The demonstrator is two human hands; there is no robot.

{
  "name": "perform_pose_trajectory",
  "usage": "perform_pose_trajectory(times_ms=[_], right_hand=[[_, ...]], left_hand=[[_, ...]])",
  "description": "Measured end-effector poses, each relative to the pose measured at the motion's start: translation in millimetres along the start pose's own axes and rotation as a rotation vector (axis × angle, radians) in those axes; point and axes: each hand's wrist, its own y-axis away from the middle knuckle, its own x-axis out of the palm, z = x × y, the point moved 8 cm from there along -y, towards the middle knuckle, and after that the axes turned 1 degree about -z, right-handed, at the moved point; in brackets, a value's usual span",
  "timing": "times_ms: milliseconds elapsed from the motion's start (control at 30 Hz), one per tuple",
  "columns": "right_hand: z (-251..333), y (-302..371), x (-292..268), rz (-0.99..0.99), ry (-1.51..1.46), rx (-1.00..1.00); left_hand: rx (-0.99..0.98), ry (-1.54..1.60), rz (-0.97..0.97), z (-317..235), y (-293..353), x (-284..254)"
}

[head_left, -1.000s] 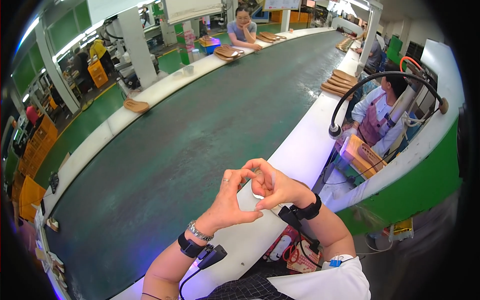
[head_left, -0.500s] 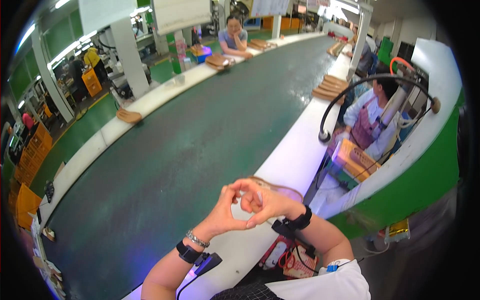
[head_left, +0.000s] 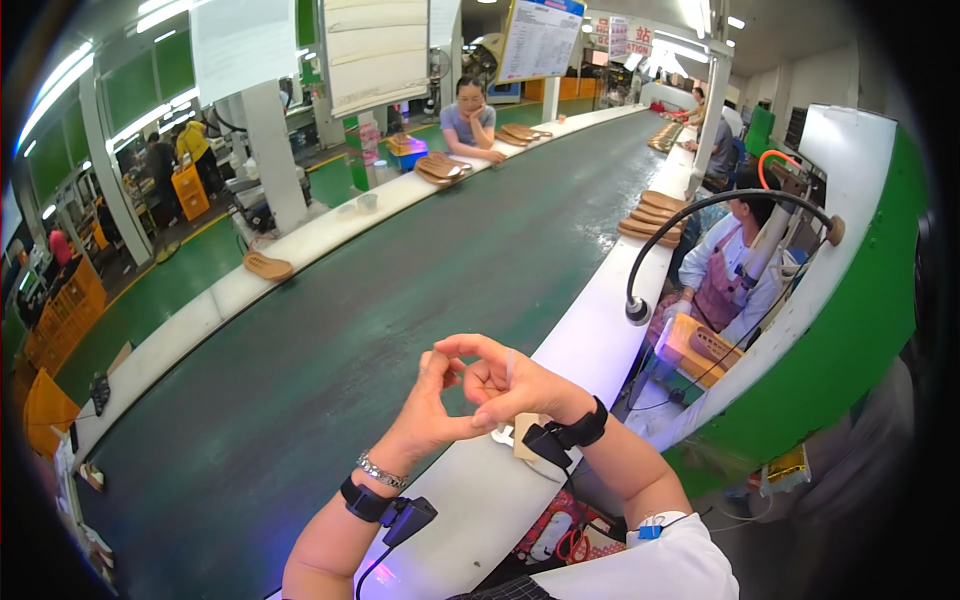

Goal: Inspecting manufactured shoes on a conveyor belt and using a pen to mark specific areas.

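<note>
My left hand (head_left: 428,405) and my right hand (head_left: 522,388) meet in front of me, making a rounded ring in the air. Their thumbs touch, and the arched index fingers come together at the top. The left fingers curve apart from the thumb with nothing held. On my right hand the index finger and thumb are spread while the other fingers curl in; a thin pale strip (head_left: 511,366) shows at a finger. Under the right wrist, a tan piece (head_left: 528,437) lies on the white ledge (head_left: 455,525), partly hidden.
A green conveyor belt (head_left: 330,370) runs ahead. Brown shoe soles (head_left: 268,265) lie along its edges, with a stack (head_left: 652,215) at right. A black flexible lamp arm (head_left: 690,212) hangs before a seated person (head_left: 725,265). Another person (head_left: 468,125) leans on the far ledge.
My view has tilted up, so the surroundings sit lower in the picture. The joined hands have moved slightly up and left, keeping the ring shape. The tan piece beneath has come into sight.
</note>
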Motion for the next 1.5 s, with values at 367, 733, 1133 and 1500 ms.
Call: perform_pose_trajectory(times_ms=[367,733,1133,1500], right_hand=[[27.2,45.2,-54.7,-0.943,0.107,-0.507],[91.0,64.5,47.5,-0.984,1.388,-1.063],[73.6,79.8,43.7,-0.724,0.889,-1.009],[91.6,53.1,43.3,-0.352,0.649,-1.156]], left_hand=[[0.117,-0.069,-0.462,-29.7,11.0,-18.1],[0.587,-0.771,-0.858,-131.6,32.5,0.1],[0.946,-0.072,-0.477,-132.7,28.6,2.3],[1.012,-0.203,-0.674,-135.1,23.2,-6.7]])
